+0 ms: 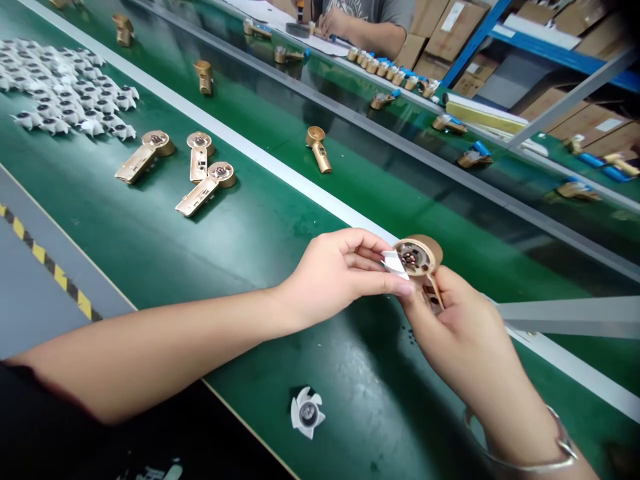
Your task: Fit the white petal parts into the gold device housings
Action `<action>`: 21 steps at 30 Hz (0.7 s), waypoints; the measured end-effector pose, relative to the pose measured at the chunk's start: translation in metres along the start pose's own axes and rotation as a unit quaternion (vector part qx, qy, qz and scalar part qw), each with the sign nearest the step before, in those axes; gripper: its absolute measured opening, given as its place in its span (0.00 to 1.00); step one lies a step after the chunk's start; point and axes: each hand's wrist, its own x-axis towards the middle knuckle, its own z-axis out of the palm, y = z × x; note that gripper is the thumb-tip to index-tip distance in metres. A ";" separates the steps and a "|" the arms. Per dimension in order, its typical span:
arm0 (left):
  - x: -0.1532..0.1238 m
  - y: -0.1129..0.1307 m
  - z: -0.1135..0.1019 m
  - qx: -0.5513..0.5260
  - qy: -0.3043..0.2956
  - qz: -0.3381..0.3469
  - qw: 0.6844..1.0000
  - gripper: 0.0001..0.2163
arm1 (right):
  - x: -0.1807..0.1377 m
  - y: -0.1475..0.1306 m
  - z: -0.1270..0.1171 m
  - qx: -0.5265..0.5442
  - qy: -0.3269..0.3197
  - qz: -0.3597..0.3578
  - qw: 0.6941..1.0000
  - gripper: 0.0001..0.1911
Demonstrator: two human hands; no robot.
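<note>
My left hand [345, 270] pinches a white fan blade [395, 264] between thumb and fingers, right at the open round head of a gold handheld fan housing [420, 253]. That housing is gripped by the handle in my right hand [455, 327], with its motor coil showing in the head. Whether the blade touches the coil I cannot tell. A loose fan blade [307, 413] lies on the green table [240, 353] below my hands. Further left, three open gold housings [200, 190] lie near a large group of white fan blades [70, 90].
Beyond a white rail [280, 175], a green conveyor belt [270, 127] carries several gold fan housings [319, 149]. Across it, a person [370, 30] works beside a row of gold parts with blue ends [390, 70]. A grey metal bar [575, 315] juts in from the right.
</note>
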 end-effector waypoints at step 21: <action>0.005 0.003 -0.010 0.034 0.022 -0.098 0.994 0.16 | -0.009 0.002 -0.007 -0.349 0.054 -0.223 0.909 0.11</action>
